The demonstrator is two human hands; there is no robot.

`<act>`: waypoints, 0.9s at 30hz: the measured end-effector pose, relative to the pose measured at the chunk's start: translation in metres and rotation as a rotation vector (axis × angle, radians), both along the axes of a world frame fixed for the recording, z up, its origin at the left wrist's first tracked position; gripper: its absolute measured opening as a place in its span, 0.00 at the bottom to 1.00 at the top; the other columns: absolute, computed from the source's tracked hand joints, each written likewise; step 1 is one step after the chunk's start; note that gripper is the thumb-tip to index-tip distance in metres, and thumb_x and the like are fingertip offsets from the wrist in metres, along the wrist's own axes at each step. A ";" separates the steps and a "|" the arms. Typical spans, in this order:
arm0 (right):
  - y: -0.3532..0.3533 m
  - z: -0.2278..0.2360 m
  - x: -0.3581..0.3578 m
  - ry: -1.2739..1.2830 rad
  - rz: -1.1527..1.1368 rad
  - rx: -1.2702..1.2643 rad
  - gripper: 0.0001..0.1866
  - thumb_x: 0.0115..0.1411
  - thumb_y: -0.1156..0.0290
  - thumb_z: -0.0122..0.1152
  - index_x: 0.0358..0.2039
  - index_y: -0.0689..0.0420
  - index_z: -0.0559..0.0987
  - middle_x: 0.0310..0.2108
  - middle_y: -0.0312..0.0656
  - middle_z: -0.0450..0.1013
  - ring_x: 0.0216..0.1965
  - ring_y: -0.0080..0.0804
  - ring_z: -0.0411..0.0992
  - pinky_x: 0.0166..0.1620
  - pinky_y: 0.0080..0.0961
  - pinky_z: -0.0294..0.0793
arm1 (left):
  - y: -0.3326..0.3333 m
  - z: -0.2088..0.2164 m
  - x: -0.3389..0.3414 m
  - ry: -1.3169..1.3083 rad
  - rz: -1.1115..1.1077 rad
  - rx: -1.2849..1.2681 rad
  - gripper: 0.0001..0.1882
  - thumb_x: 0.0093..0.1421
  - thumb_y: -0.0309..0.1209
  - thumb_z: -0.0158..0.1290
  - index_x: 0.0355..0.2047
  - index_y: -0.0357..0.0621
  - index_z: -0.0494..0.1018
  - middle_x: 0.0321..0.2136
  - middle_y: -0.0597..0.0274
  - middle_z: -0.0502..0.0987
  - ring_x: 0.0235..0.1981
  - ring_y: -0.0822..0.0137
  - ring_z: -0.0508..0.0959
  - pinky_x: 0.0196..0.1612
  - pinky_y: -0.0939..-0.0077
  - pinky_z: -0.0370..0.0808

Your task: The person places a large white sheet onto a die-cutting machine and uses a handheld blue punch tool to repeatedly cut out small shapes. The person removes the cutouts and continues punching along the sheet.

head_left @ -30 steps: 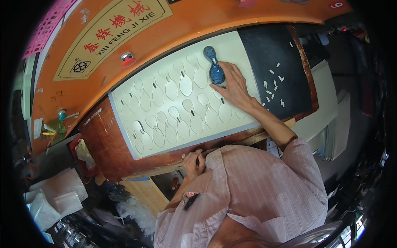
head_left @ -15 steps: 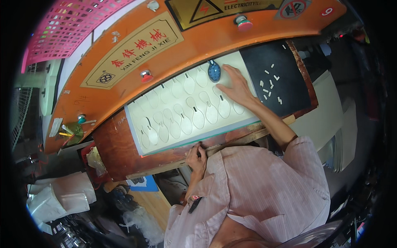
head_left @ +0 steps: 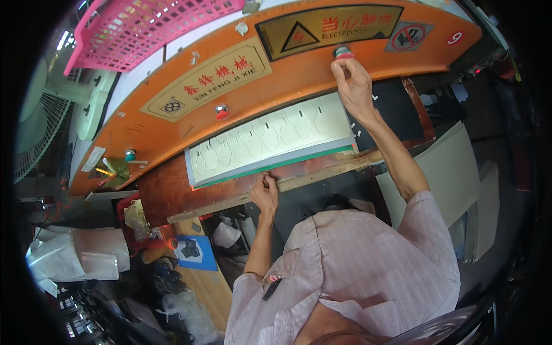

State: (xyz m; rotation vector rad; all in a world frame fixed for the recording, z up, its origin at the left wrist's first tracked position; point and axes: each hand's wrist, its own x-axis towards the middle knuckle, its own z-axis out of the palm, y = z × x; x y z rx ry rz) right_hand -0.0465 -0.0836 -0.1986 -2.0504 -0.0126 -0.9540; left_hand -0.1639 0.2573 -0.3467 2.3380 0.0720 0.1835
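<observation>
My right hand (head_left: 355, 83) is raised to the orange machine panel (head_left: 178, 135), its curled fingers against a round push button (head_left: 343, 53). Nothing shows inside those fingers. Below and to the left, my left hand (head_left: 264, 194) is closed at the front edge of the wooden table (head_left: 230, 192); whether it pinches anything is hidden. Between the hands and the panel lies a pale board (head_left: 230, 167) with a row of spoon-shaped outlines, each with a small slot at its narrow end. The panel covers the board's far part.
A second red button (head_left: 222, 111) sits mid-panel, a teal one (head_left: 130, 154) at its left end. Small white pieces lie by the dark mat (head_left: 394, 112). Above the panel is a pink basket (head_left: 144, 29), with a fan (head_left: 43, 109) at far left. Pale sheets (head_left: 440, 172) stand at right.
My right hand has left the board and risen to the panel's button. The panel now hides the far row of outlines and the blue oval thing. My left hand stays at the table edge.
</observation>
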 end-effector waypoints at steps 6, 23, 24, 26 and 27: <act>-0.009 -0.002 -0.077 0.407 -0.014 0.164 0.11 0.69 0.65 0.61 0.41 0.60 0.82 0.32 0.47 0.79 0.32 0.42 0.78 0.38 0.35 0.76 | -0.011 0.020 0.020 -0.057 -0.052 -0.023 0.10 0.65 0.33 0.55 0.35 0.42 0.83 0.24 0.48 0.80 0.28 0.46 0.81 0.35 0.52 0.75; 0.086 -0.118 -0.178 0.373 0.107 -0.043 0.09 0.64 0.69 0.63 0.41 0.58 0.84 0.44 0.49 0.80 0.51 0.51 0.75 0.55 0.45 0.70 | -0.009 0.015 0.013 -0.070 -0.061 -0.015 0.13 0.66 0.35 0.50 0.35 0.40 0.82 0.24 0.47 0.82 0.26 0.49 0.84 0.34 0.55 0.77; 0.084 -0.121 -0.181 0.456 0.113 -0.027 0.09 0.64 0.69 0.63 0.41 0.58 0.84 0.43 0.49 0.80 0.50 0.51 0.75 0.56 0.45 0.70 | -0.008 0.012 0.008 -0.040 -0.054 -0.023 0.13 0.66 0.34 0.51 0.36 0.40 0.82 0.23 0.47 0.82 0.26 0.49 0.83 0.34 0.54 0.76; 0.084 -0.125 -0.188 0.509 0.119 -0.025 0.09 0.63 0.70 0.63 0.41 0.58 0.84 0.42 0.49 0.81 0.50 0.50 0.76 0.55 0.45 0.71 | -0.005 0.005 -0.001 -0.020 -0.061 -0.059 0.12 0.66 0.34 0.52 0.36 0.39 0.82 0.24 0.47 0.82 0.26 0.48 0.83 0.34 0.54 0.76; 0.086 -0.128 -0.195 0.541 0.116 -0.033 0.08 0.63 0.70 0.62 0.40 0.58 0.84 0.42 0.49 0.81 0.49 0.50 0.77 0.55 0.45 0.71 | -0.002 0.001 -0.009 -0.012 -0.071 -0.082 0.12 0.66 0.34 0.52 0.36 0.39 0.82 0.24 0.47 0.82 0.26 0.48 0.82 0.34 0.54 0.76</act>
